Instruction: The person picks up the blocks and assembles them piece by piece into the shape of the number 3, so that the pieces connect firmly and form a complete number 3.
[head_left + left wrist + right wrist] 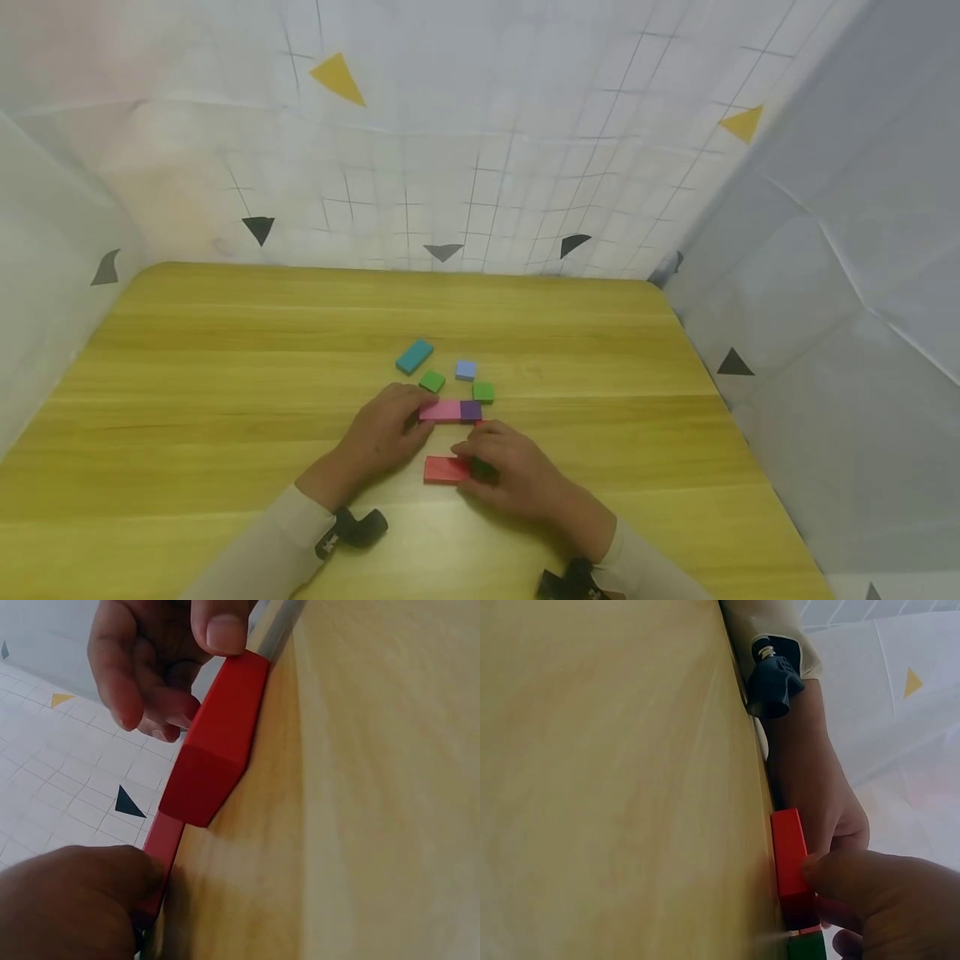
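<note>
My left hand (382,425) pinches the left end of a pink rectangular block (441,411) between thumb and fingers. A small purple block (471,410) sits flush with that block's right end. Nearer to me, a red rectangular block (446,471) lies on the table, and my right hand (517,473) grips its right part, with the thumb along the near side. Under the right palm a dark green block (483,468) is partly hidden; it also shows in the right wrist view, beyond the red block's end. A sliver of another red piece peeks out above the right fingers.
Beyond the hands lie a teal rectangular block (415,357), a small light-blue block (466,371) and two small green blocks, one left (432,382) and one right (483,392). The wooden table (225,375) meets patterned white sheeting (450,167) at its back and sides.
</note>
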`<action>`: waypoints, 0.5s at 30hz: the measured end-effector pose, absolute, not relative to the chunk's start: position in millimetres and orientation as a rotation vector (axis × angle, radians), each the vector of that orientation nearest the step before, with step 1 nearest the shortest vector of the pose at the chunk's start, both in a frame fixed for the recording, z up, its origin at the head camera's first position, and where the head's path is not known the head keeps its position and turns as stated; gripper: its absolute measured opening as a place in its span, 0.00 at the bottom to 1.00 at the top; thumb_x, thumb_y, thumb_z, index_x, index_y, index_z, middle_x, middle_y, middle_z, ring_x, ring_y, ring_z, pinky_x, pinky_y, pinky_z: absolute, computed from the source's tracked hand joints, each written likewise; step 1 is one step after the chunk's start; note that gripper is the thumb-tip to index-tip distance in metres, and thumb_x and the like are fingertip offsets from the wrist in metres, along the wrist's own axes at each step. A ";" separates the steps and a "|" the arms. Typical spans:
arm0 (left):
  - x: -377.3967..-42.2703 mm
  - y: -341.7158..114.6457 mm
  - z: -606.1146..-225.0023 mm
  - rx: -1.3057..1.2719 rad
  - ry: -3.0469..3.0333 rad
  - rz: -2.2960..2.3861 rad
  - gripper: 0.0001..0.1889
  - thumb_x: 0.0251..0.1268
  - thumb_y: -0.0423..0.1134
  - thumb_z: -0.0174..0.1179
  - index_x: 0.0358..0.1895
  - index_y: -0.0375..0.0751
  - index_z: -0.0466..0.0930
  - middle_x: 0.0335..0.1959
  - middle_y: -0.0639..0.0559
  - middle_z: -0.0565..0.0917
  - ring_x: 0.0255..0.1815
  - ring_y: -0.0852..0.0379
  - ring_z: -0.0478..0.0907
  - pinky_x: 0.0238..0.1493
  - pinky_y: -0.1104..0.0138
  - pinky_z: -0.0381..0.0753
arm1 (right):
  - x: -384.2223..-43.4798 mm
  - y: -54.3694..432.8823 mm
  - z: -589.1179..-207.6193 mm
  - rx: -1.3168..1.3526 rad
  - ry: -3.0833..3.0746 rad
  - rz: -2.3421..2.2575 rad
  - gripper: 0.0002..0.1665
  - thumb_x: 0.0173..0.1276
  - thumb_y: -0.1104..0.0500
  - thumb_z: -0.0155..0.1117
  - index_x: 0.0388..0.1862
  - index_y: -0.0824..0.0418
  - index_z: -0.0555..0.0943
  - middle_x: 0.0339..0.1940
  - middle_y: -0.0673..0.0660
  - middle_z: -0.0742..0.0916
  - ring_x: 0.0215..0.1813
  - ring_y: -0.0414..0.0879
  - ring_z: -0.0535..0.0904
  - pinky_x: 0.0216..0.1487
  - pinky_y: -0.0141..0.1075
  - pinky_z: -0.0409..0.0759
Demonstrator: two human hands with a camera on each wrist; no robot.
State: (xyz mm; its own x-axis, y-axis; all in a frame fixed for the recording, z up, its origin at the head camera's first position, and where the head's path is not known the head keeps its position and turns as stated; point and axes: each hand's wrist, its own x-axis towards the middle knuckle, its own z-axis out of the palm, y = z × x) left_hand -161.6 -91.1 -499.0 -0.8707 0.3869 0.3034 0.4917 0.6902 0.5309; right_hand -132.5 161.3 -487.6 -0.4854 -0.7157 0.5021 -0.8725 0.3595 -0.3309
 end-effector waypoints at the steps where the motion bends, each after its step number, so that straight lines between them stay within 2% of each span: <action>1: -161.5 -91.0 -498.6 -0.717 -2.730 -0.930 0.16 0.66 0.46 0.65 0.55 0.51 0.83 0.53 0.61 0.83 0.55 0.64 0.75 0.56 0.66 0.80 | -132.4 161.5 -487.4 1.415 -2.352 0.825 0.25 0.57 0.52 0.77 0.53 0.58 0.84 0.43 0.47 0.86 0.53 0.43 0.78 0.56 0.30 0.78; 15: -162.1 -91.2 -499.7 -0.727 -2.721 -0.912 0.16 0.66 0.46 0.65 0.55 0.50 0.83 0.52 0.60 0.83 0.55 0.63 0.76 0.56 0.66 0.80 | -132.7 163.5 -485.0 1.446 -2.370 0.832 0.25 0.57 0.53 0.77 0.53 0.58 0.84 0.44 0.48 0.86 0.53 0.42 0.77 0.56 0.30 0.78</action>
State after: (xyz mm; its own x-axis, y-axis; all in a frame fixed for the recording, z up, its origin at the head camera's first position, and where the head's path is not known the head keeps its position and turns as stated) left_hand -162.1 -91.2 -499.7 -0.8639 0.3922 0.3160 0.5034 0.6919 0.5175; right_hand -132.7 163.5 -485.0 -0.4799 -0.7346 0.4797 -0.8732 0.3472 -0.3420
